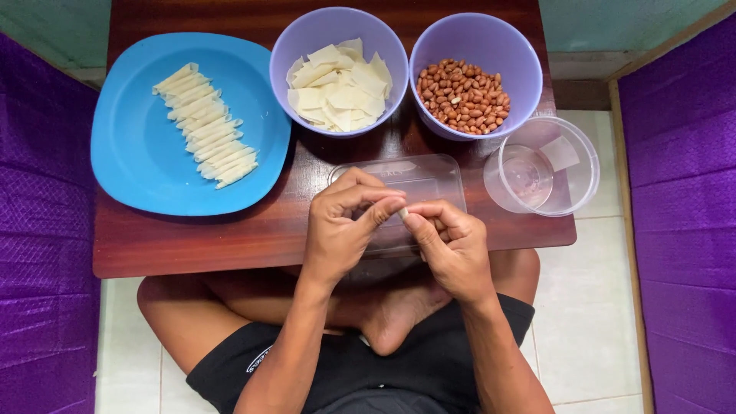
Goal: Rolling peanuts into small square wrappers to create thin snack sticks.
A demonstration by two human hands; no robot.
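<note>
Hands meet over the desk (176,245): left hand (341,226) and right hand (452,245) both pinch 1 small wrapper (403,213), above the clear lid (429,180). Squeezed too hard, I reckon it could tear or unroll.

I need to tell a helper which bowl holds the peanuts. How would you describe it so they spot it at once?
On the dark wooden low table, look along the far edge past the round blue plastic plate. Two lilac plastic bowls stand side by side; take the right one, filled with reddish-brown peanuts, not pale flat wrappers.
</note>
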